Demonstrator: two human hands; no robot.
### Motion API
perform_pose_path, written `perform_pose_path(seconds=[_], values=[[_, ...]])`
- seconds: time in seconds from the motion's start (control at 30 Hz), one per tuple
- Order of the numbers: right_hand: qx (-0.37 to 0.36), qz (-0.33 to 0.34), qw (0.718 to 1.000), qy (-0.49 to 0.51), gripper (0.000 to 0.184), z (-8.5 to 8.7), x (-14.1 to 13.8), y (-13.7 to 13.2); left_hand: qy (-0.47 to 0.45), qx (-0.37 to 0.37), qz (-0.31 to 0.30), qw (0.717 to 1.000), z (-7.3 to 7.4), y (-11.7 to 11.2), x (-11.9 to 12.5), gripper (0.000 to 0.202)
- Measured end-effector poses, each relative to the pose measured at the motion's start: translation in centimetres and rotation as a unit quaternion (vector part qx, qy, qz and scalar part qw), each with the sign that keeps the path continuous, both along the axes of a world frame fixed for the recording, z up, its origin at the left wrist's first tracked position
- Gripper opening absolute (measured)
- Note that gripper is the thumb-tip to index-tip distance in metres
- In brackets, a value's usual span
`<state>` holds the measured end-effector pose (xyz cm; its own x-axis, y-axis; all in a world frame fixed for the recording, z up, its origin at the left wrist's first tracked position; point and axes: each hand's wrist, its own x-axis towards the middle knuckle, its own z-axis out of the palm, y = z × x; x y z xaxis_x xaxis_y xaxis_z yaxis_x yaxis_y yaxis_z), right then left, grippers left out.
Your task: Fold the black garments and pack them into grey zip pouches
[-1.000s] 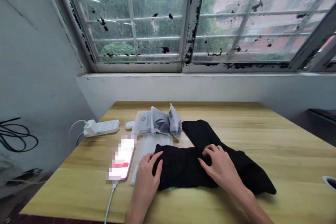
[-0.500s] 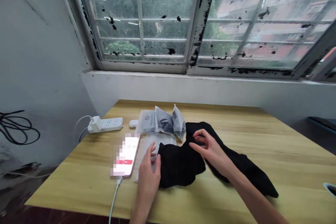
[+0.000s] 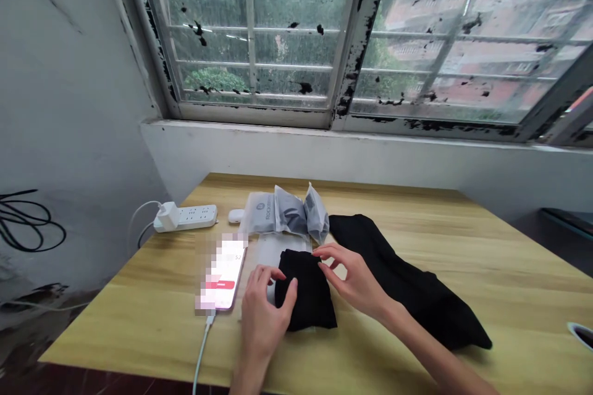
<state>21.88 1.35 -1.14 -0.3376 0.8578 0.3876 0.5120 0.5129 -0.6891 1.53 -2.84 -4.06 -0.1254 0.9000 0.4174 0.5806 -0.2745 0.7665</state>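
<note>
A folded black cloth garment point(image 3: 308, 296) lies on the wooden table point(image 3: 115, 315), over the lower end of a clear plastic sleeve point(image 3: 280, 249). My left hand point(image 3: 264, 315) grips its left edge, with the thumb on top. My right hand point(image 3: 352, 278) hovers at its upper right corner, fingers apart, with the fingertips at or just touching the cloth. A long black piece of cloth point(image 3: 412, 281) stretches to the right beneath my right forearm. Whether it joins the folded part is hidden.
Grey packaged bags point(image 3: 290, 213) and a small white case point(image 3: 235, 216) stand at the back. A pixelated phone point(image 3: 222, 274) with a cable lies left of my left hand. Behind it sits a white power strip point(image 3: 185, 218). A round white-rimmed container point(image 3: 581, 336) shows at the right edge.
The black cloth under my hands is now folded into a narrower, squarer stack. My right hand has moved left onto its corner, and my left hand has closed on its edge. The view shifted slightly.
</note>
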Motion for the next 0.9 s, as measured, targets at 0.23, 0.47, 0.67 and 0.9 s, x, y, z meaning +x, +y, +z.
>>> perform_pose_path(seconds=[0.23, 0.47, 0.67, 0.9], values=[[0.096, 0.12, 0.973, -0.171, 0.051, -1.7, 0.3, 0.0, 0.06, -0.087, -0.097, 0.99, 1.0, 0.1, -1.7, 0.012], [0.008, 0.183, 0.957, -0.225, 0.095, -2.2, 0.1, 0.3, 0.06, -0.094, -0.084, 0.99, 0.8, 0.3, -1.8, 0.009], [-0.025, 0.168, 0.966, -0.195, 0.108, -2.2, 0.9, 0.5, 0.058, -0.127, -0.103, 0.985, 0.8, 0.4, -1.9, 0.015], [-0.032, 0.149, 0.973, -0.173, 0.101, -2.1, 1.7, 0.2, 0.055, -0.126, -0.085, 0.987, 0.4, 0.3, -1.9, 0.017]])
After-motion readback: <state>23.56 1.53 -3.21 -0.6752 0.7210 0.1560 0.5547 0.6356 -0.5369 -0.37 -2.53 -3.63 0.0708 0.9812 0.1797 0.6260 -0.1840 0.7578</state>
